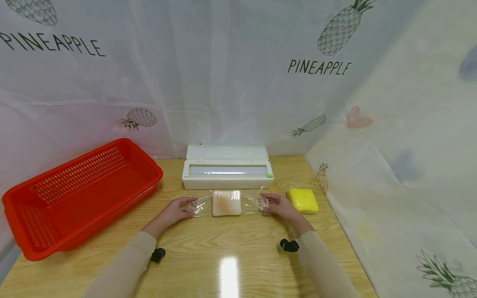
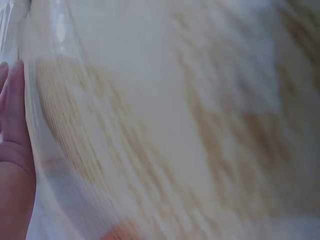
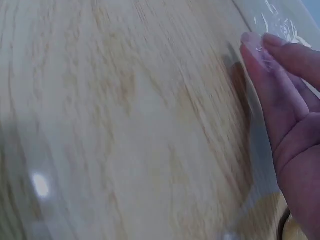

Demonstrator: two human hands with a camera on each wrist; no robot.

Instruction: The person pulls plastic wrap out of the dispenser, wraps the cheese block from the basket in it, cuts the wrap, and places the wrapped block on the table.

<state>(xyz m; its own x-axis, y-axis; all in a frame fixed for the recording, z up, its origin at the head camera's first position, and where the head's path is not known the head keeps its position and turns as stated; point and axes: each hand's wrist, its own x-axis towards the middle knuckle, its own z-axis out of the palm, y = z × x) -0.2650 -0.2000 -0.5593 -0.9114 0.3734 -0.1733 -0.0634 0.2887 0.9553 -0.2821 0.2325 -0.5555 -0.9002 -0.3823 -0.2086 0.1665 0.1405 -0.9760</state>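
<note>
A square white slab with a pale brown middle, like a slice of bread (image 1: pixel 226 203), lies on the table under clear cling film (image 1: pixel 251 203) that stretches out to both sides. My left hand (image 1: pixel 181 207) holds the bunched left end of the film. At the opposite end, my right hand (image 1: pixel 280 206) pinches the film between thumb and fingers; the right wrist view shows crinkled film (image 3: pixel 266 56) at those fingertips. Only part of the left hand (image 2: pixel 15 145) appears at the edge of the left wrist view, and its fingertips' hold is unclear there.
Behind the slab stands a white cling film dispenser (image 1: pixel 228 182) with its lid raised and a roll inside. A shiny yellow block (image 1: pixel 303 201) sits just right of my right hand. At the left is a red plastic basket (image 1: pixel 82 178). A printed curtain hangs behind the wooden table (image 1: pixel 193 256).
</note>
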